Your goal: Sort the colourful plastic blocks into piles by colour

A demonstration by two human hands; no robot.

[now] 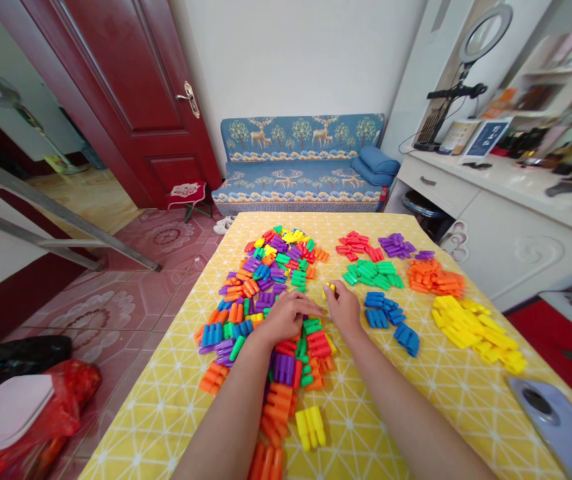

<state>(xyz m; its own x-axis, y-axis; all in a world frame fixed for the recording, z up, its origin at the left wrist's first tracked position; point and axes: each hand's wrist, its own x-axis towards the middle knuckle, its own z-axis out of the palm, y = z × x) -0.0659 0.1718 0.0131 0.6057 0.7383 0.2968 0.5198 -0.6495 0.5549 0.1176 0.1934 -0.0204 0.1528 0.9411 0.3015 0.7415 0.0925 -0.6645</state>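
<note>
My right hand (pixel 345 308) is closed on a small yellow piece (pixel 329 289), which shows at its fingertips. Just to its left, my left hand (pixel 289 316) reaches over the right side of a large mixed pile of coloured plastic pieces (pixel 266 299); whether its fingers hold anything is hidden. Sorted by colour to the right lie red pieces (pixel 356 245), purple pieces (pixel 397 245), green pieces (pixel 373 273), orange pieces (pixel 435 278), blue pieces (pixel 383 310) and yellow pieces (pixel 473 330). One yellow group (pixel 311 427) rests near the front, between my forearms.
A yellow patterned cloth (pixel 366 413) covers the table. At its right front corner lies a phone (pixel 556 420). Beyond the table is a blue sofa (pixel 299 177), with a white dresser (pixel 521 220) to the right and a metal ladder (pixel 66 220) to the left.
</note>
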